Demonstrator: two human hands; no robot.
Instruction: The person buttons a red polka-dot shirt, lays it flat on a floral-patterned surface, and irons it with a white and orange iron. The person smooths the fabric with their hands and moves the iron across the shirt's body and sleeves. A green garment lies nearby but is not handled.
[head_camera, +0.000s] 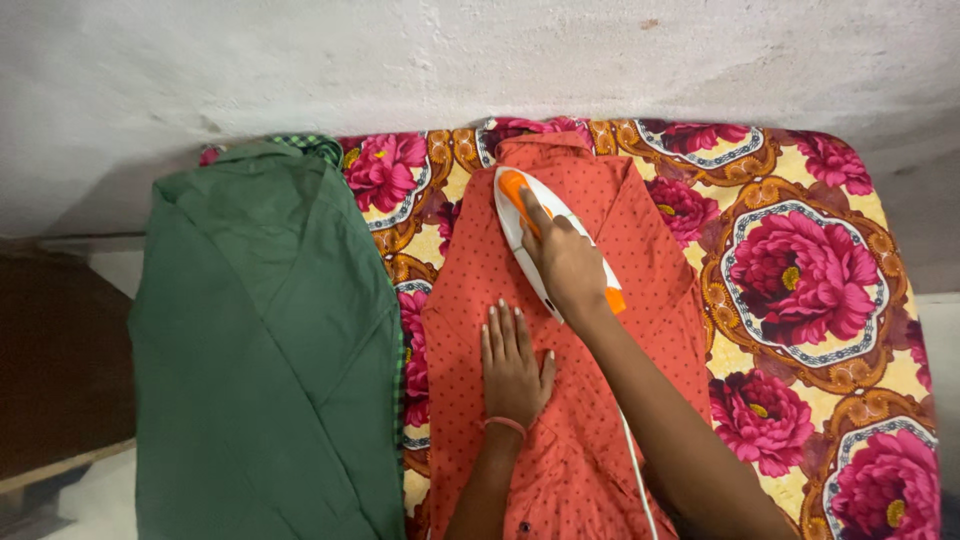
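An orange-red dotted shirt (640, 260) lies spread on a flowered cloth (800, 280), collar toward the wall. My right hand (568, 262) grips the handle of a white and orange iron (515, 205), which rests on the shirt's upper middle with its tip pointing to the collar. My left hand (512, 368) lies flat on the shirt just below the iron, fingers spread, palm down, a thin band on the wrist. The iron's white cord (640, 490) runs down along my right forearm.
A folded dark green garment (265, 340) lies to the left of the shirt, over a green checked piece. A rough white wall (480, 60) runs along the far side. A dark brown surface (55, 360) sits at the far left.
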